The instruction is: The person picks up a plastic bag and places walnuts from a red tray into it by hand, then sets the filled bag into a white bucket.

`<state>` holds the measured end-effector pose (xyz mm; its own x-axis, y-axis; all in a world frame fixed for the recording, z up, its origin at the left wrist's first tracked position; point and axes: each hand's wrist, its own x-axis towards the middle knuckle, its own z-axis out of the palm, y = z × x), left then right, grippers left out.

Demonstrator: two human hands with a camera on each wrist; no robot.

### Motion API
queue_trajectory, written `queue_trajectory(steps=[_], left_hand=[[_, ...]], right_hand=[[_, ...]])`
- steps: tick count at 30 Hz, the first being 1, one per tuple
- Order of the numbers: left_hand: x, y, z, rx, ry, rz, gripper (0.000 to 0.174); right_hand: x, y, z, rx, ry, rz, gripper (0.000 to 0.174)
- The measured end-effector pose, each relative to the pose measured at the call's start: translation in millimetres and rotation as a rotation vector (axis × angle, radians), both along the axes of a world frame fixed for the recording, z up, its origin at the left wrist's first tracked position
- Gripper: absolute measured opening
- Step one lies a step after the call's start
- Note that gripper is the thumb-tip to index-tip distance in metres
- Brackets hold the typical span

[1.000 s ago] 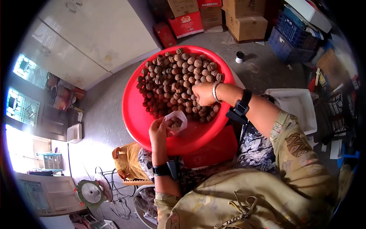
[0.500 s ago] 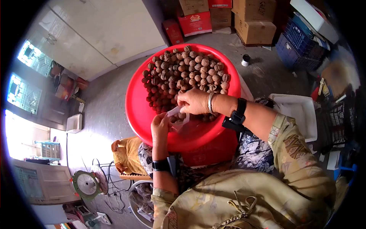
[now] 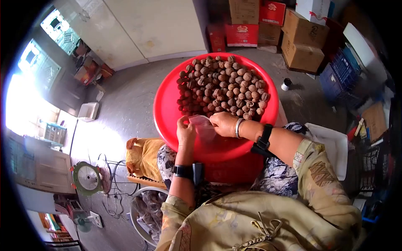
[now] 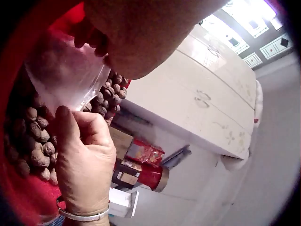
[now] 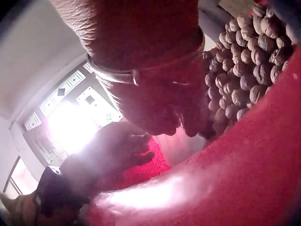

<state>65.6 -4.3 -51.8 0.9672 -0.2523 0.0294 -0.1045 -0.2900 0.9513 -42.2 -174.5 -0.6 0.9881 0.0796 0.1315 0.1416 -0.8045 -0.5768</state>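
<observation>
A translucent plastic bag (image 3: 204, 130) stretches between my two hands over the near part of a red basin (image 3: 166, 109). My left hand (image 3: 185, 131) pinches the bag's left edge. The right hand (image 3: 225, 124), with a bangle at its wrist, grips the opposite edge between thumb and bent fingers. In the left wrist view the bag (image 4: 63, 73) looks thin and spread, its rim running to the right hand (image 4: 87, 160). Brown walnuts (image 3: 224, 83) heap across the basin's far side, just beyond the hands.
A white tray (image 3: 338, 146) lies on the floor at the right. Cardboard boxes (image 3: 302, 53) and blue crates (image 3: 341, 77) stand at the back right. On the left are a fan (image 3: 87, 177), loose cables and a tub of dark contents (image 3: 147, 209). A white cabinet (image 3: 161, 29) stands behind.
The right hand has left the walnuts and come to the bag, taking hold of its right edge. The bag is now drawn out between both hands. The head view has shifted.
</observation>
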Motion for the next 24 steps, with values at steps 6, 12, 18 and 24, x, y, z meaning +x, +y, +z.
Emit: queue_trajectory(steps=[6,12,18,24], left_hand=[[-20.1,-0.7,13.2,0.251,-0.504,-0.248,0.062],[-36.0,-2.2,26.7,0.655,-0.679,-0.278,0.023],[-53.9,-5.4,30.1,0.647,-0.697,-0.191,0.015],[-49.8,-7.2,29.5,0.537,-0.523,-0.247,0.017]], right_hand=[[2.6,6.4,7.5,0.087,-0.03,-0.1,0.019],[6.3,5.4,4.9,0.081,-0.255,0.027,0.022],[12.5,-0.3,-1.5,0.26,-0.213,-0.082,0.018],[17.1,-12.6,1.8,0.53,-0.068,-0.078,0.021]])
